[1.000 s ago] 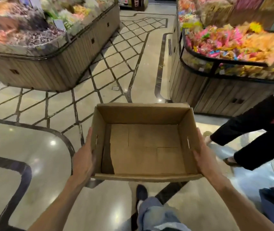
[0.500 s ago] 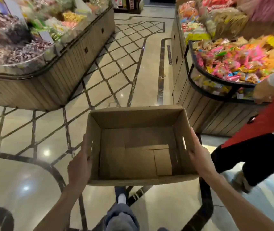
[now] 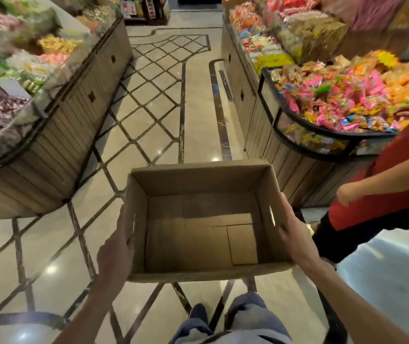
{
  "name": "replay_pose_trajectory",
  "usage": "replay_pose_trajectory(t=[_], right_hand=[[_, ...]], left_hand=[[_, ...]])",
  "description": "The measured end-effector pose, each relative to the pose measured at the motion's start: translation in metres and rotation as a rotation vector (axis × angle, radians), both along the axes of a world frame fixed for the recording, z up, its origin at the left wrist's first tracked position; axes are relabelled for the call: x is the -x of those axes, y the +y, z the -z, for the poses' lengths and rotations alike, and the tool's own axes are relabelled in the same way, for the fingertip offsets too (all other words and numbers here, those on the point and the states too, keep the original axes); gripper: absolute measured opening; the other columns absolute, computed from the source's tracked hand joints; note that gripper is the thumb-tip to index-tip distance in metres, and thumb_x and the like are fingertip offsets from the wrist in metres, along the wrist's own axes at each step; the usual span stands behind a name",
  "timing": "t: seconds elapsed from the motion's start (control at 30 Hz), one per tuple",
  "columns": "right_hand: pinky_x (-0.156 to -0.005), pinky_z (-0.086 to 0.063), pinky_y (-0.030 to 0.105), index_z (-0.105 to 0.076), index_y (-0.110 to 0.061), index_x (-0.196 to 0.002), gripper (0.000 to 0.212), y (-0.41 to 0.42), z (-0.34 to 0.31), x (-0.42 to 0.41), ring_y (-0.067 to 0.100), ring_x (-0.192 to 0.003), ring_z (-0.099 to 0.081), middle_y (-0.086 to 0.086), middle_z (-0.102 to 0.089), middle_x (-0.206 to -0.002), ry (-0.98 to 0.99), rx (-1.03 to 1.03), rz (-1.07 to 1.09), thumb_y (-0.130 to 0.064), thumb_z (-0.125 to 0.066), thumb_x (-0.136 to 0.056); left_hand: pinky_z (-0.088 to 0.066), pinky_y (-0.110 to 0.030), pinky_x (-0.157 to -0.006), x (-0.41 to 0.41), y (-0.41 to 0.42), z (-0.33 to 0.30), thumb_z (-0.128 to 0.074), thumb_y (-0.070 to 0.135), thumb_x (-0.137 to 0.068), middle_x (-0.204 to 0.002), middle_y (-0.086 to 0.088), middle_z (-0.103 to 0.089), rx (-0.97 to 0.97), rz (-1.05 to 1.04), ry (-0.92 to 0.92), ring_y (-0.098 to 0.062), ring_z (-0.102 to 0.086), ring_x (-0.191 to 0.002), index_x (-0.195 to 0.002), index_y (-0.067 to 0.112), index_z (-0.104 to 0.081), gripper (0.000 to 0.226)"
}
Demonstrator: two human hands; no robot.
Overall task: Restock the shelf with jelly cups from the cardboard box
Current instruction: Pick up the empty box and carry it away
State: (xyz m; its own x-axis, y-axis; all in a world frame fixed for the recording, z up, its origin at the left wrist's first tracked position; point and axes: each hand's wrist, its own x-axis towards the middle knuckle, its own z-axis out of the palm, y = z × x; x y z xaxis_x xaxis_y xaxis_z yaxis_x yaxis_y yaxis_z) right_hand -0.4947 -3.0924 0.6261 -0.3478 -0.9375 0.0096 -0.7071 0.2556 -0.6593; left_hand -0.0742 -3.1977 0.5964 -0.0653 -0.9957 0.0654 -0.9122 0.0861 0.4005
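An empty brown cardboard box (image 3: 198, 180) hangs at waist height in the middle of the head view, its open top toward me. No jelly cups show inside it. My left hand (image 3: 116, 247) presses flat on its left outer wall. On the right outer wall lies my right hand (image 3: 295, 234), fingers stretched forward beside the handle slot. The box is carried between the two palms. A curved display shelf (image 3: 298, 130) heaped with pink, orange and yellow sweet packets stands ahead on the right.
A wood-panelled display island (image 3: 49, 135) with mixed sweets fills the left side. Another person in a red top (image 3: 385, 189) stands close on the right, a hand on the sweets. The tiled aisle (image 3: 173, 95) runs ahead between the displays. My shoe (image 3: 198, 314) is below the box.
I have walked forward into the aisle with the box; both displays are nearer. The person in red has straightened up and now reaches into the right-hand shelf. My hold on the box is unchanged.
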Motion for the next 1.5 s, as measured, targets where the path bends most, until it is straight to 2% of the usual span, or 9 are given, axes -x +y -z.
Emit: replay_pose_trajectory(t=[0.23,0.47,0.57,0.7,0.87,1.0,1.13,1.27,1.5], right_hand=[[-0.108,-0.047,0.047,0.003,-0.049,-0.162,0.1,-0.074,0.006,0.005,0.024,-0.133,-0.057,0.008,-0.051,-0.155,-0.049,-0.05,0.045,-0.005,-0.061,-0.099],[-0.102,-0.049,0.038,0.003,-0.048,-0.163,0.098,-0.146,0.02,0.024,0.011,-0.12,-0.06,0.009,-0.057,-0.147,-0.102,-0.071,0.027,-0.007,-0.06,-0.1],[-0.099,-0.048,0.031,0.002,-0.052,-0.162,0.097,-0.176,0.025,0.032,0.006,-0.115,-0.063,0.001,-0.063,-0.139,-0.13,-0.065,0.012,-0.01,-0.061,-0.101],[-0.096,-0.045,0.017,-0.001,-0.046,-0.164,0.095,-0.207,0.023,0.037,-0.007,-0.104,-0.061,-0.011,-0.06,-0.13,-0.129,-0.048,-0.009,-0.01,-0.063,-0.1],[-0.105,-0.048,0.039,0.001,-0.048,-0.163,0.101,-0.239,0.026,0.043,0.011,-0.119,-0.063,-0.002,-0.063,-0.133,-0.122,-0.084,-0.052,-0.003,-0.063,-0.098],[-0.106,-0.051,0.046,0.004,-0.05,-0.162,0.105,-0.259,0.035,0.044,0.016,-0.115,-0.064,0.003,-0.063,-0.129,-0.092,-0.113,-0.049,-0.002,-0.064,-0.097],[-0.108,-0.048,0.047,0.0,-0.053,-0.161,0.1,-0.274,0.036,0.04,0.007,-0.116,-0.061,-0.011,-0.059,-0.128,-0.179,-0.14,-0.087,-0.002,-0.06,-0.1],[-0.112,-0.044,0.054,-0.007,-0.044,-0.163,0.091,-0.284,0.037,0.035,0.032,-0.133,-0.057,0.013,-0.053,-0.151,-0.146,-0.162,-0.044,0.001,-0.056,-0.101],[-0.11,-0.047,0.057,0.008,-0.057,-0.159,0.092,-0.274,0.037,0.014,0.021,-0.13,-0.058,0.001,-0.056,-0.148,-0.098,-0.095,0.023,-0.018,-0.056,-0.105]], left_hand=[[-0.055,-0.034,-0.046,0.006,-0.086,0.018,-0.07,0.007,-0.093,-0.069,0.001,-0.059,0.013,0.018,0.006,-0.011,-0.059,-0.054,-0.165,0.034,-0.001,0.103],[-0.048,-0.03,-0.04,0.024,-0.148,0.021,-0.07,0.002,-0.092,-0.062,0.006,-0.048,0.0,0.003,0.001,-0.011,-0.054,-0.047,-0.165,0.036,0.001,0.107],[-0.048,-0.033,-0.038,0.029,-0.174,0.021,-0.068,0.002,-0.093,-0.058,0.006,-0.046,-0.005,0.009,0.012,-0.009,-0.05,-0.043,-0.164,0.038,0.004,0.107],[-0.037,-0.023,-0.038,0.035,-0.203,0.022,-0.067,0.001,-0.093,-0.056,0.008,-0.043,-0.013,0.0,0.038,-0.008,-0.048,-0.041,-0.165,0.035,-0.001,0.104],[-0.044,-0.026,-0.038,0.035,-0.227,0.027,-0.068,0.002,-0.093,-0.056,0.006,-0.047,0.002,-0.048,0.047,-0.008,-0.051,-0.042,-0.165,0.032,-0.004,0.101],[-0.056,-0.035,-0.047,0.028,-0.241,0.037,-0.061,0.007,-0.098,-0.063,0.001,-0.057,0.034,-0.06,0.079,-0.012,-0.059,-0.05,-0.165,0.035,-0.002,0.094],[-0.053,-0.042,-0.059,0.029,-0.25,0.036,-0.059,0.013,-0.1,-0.079,-0.009,-0.067,0.018,-0.139,0.154,-0.025,-0.058,-0.06,-0.158,0.036,-0.029,0.069],[-0.041,-0.024,-0.048,0.026,-0.26,0.035,-0.067,0.002,-0.095,-0.073,-0.012,-0.063,0.055,-0.073,0.074,-0.017,-0.053,-0.054,-0.164,0.029,-0.016,0.09],[-0.038,-0.022,-0.038,0.017,-0.28,0.033,-0.067,0.0,-0.094,-0.058,0.002,-0.049,-0.048,-0.004,-0.007,-0.009,-0.05,-0.043,-0.166,0.025,-0.012,0.094]])
